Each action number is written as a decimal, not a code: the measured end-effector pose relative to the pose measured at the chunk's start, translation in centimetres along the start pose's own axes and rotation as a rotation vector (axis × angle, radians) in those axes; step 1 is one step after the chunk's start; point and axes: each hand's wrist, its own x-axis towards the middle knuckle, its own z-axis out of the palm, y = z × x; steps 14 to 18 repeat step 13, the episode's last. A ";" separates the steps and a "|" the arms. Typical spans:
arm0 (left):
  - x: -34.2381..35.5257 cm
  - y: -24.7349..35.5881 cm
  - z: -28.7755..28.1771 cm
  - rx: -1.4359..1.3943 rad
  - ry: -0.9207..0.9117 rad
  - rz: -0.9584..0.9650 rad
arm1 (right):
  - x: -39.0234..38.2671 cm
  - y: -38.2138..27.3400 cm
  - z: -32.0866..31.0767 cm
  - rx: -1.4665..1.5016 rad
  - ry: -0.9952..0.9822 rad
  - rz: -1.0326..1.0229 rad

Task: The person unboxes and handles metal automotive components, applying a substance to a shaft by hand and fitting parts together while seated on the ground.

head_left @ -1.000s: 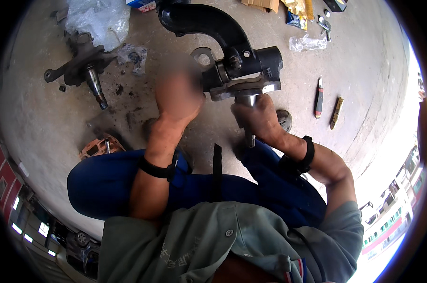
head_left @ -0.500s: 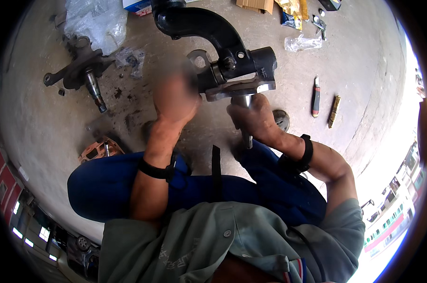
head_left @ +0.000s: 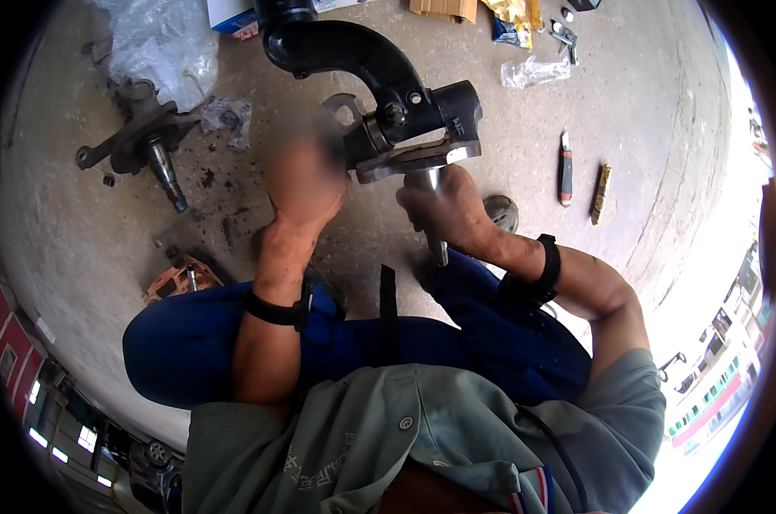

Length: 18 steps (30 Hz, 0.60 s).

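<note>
A black axle beam [head_left: 345, 47] curves down from the top of the view to a thick end with a bore. Fitted around that end is a steering knuckle [head_left: 418, 160] with a bright flange and a spindle pointing toward me. My right hand [head_left: 446, 204] is closed around the spindle, just under the flange. At the knuckle's left side, by the beam end, is my left hand [head_left: 307, 176]; it is smeared and its fingers cannot be made out. On the floor at the left lies a second, dirty steering knuckle [head_left: 140, 141] with its own spindle.
Right of the beam lie a utility knife [head_left: 565, 171] and a narrow brownish strip [head_left: 601, 194]. Clear plastic wrap [head_left: 161, 51] and a cardboard box [head_left: 444, 8] are farther off. An orange-brown metal part [head_left: 182, 278] sits beside my left knee, and dark grime spots the floor.
The whole scene has shifted slightly left in view as the head moved. My right hand still grips the spindle, and my left hand stays at the knuckle's left side.
</note>
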 end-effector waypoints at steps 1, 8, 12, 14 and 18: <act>0.0 0.0 0.0 -0.003 0.009 0.008 | 0.0 0.1 0.1 -0.018 0.019 0.006; 0.2 1.6 -1.2 0.034 -0.172 -0.126 | 0.0 0.1 -0.3 0.021 -0.027 0.017; 0.6 2.3 -2.0 0.084 -0.379 -0.375 | 0.1 0.4 -0.3 0.050 -0.038 0.012; 0.8 2.4 -2.1 0.087 -0.380 -0.374 | 0.2 0.4 -0.3 0.035 -0.039 0.020; 0.8 2.4 -2.1 0.087 -0.380 -0.374 | 0.2 0.4 -0.3 0.035 -0.039 0.020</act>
